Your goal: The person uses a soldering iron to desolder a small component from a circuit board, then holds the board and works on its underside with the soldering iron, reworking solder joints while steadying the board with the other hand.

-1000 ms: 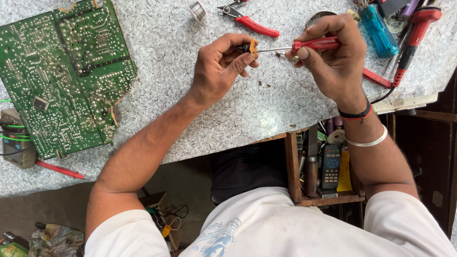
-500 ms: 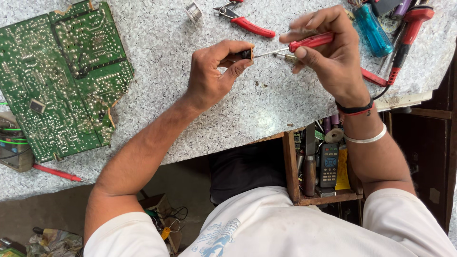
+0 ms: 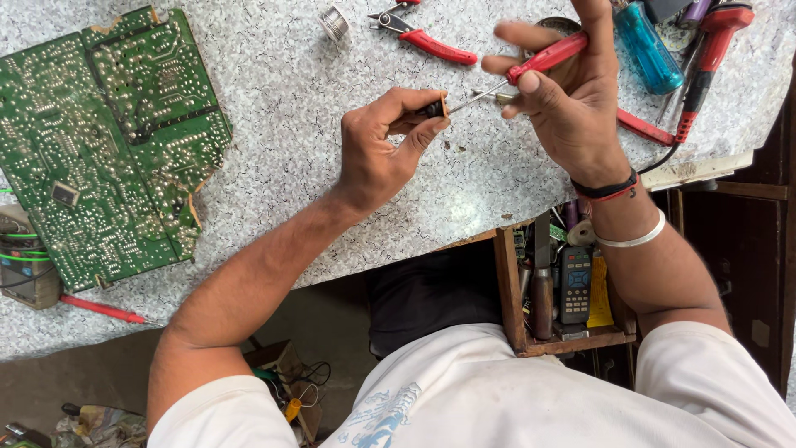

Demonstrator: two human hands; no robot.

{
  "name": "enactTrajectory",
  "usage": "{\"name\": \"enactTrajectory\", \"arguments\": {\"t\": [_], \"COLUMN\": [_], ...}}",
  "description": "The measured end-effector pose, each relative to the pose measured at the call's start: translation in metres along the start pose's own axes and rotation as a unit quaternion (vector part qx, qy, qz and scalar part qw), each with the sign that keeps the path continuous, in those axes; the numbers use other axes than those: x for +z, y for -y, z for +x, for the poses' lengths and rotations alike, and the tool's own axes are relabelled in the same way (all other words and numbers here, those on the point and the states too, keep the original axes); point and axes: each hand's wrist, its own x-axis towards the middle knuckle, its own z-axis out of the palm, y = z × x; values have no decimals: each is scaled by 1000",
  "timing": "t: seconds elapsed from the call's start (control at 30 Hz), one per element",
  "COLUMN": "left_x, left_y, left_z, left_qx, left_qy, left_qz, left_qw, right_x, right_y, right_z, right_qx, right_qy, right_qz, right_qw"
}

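Note:
My left hand (image 3: 383,148) pinches a small dark part with an orange edge (image 3: 434,107) between thumb and fingers, just above the speckled grey worktop (image 3: 282,99). My right hand (image 3: 568,99) grips a red-handled screwdriver (image 3: 547,58); its thin metal shaft slants down-left and its tip meets the small part. A black band and a silver bangle sit on my right wrist. Both hands hover over the middle of the worktop.
A large green circuit board (image 3: 108,141) lies at the left. Red-handled pliers (image 3: 427,37), a solder spool (image 3: 335,22), a blue-handled tool (image 3: 647,46) and a red soldering iron (image 3: 705,58) lie along the far edge. An open wooden drawer (image 3: 564,290) holds tools and a handset.
The view has shifted slightly. My right hand has lifted and tilted the screwdriver handle upward, with its fingers spreading. My left hand keeps its pinch on the small part.

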Motion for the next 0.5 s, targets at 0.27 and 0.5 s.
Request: {"name": "enactTrajectory", "arguments": {"t": [0.27,0.5], "left_x": [-16,-37], "left_y": [1,3], "left_z": [-21,-26], "left_qx": [10,5], "left_qy": [-16,-26], "left_qz": [6,4], "left_qw": [1000,1000], "right_x": [33,37], "right_y": [-23,-35], "right_z": [-19,-18], "right_qx": [-70,-96], "right_qy": [-55,16], "right_qz": [-156,-134], "right_qw": [984,986]}}
